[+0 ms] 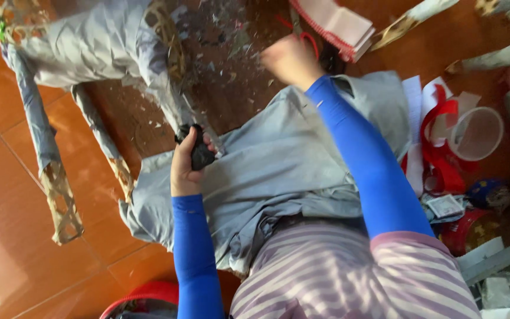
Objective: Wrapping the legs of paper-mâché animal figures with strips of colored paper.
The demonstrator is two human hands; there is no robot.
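My left hand [185, 168] is closed around a small black object [200, 152] at the upper edge of a grey sheet [290, 165] spread over my lap. Just above it hangs a woven bamboo frame covered in grey paper [98, 44], with strip-wrapped legs reaching down the left. My right hand [289, 59], blurred by motion, is stretched far forward with its fingers curled at a pair of red-handled scissors [310, 40] lying on the dark floor. Both arms wear blue sleeves.
Paper scraps litter the dark floor patch [231, 77]. A stack of white sheets with red edges [340, 23] lies beyond the scissors. At the right are a clear plastic cup [476, 133], red ribbon [438, 142] and clutter. A red basin rim [149, 293] shows at the bottom.
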